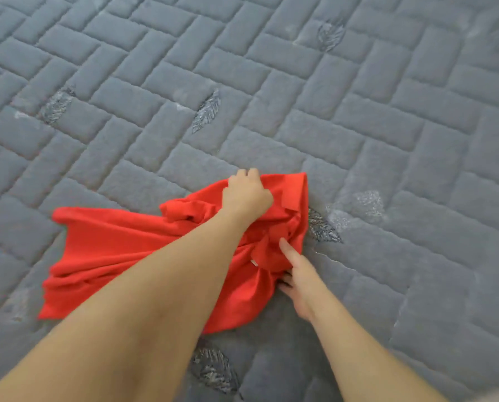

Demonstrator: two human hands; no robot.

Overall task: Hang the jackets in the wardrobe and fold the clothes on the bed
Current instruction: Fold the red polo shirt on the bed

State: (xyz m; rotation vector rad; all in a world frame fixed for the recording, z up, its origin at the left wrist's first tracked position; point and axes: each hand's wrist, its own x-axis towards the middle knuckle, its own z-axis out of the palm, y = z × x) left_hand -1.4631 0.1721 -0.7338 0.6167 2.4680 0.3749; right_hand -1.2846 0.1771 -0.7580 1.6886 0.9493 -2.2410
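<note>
While the red shirt (132, 256) lay crumpled on the grey quilted bedcover (358, 111), near the edge closest to me, I had both hands on its bunched right end. My left hand (247, 194) reached across and clutched a fistful of cloth at the far corner, fingers curled into the fabric, probably to lift that end and shake it flat before folding. My right hand (297, 281) pinched the nearer part of the bunch, forefinger laid straight along the cloth, the other fingers tucked under it. I judged that hold was meant to find a seam or shoulder. My left forearm covered the middle of the shirt, so I could not tell collar from hem. The wardrobe and any jackets lay outside the view.
</note>
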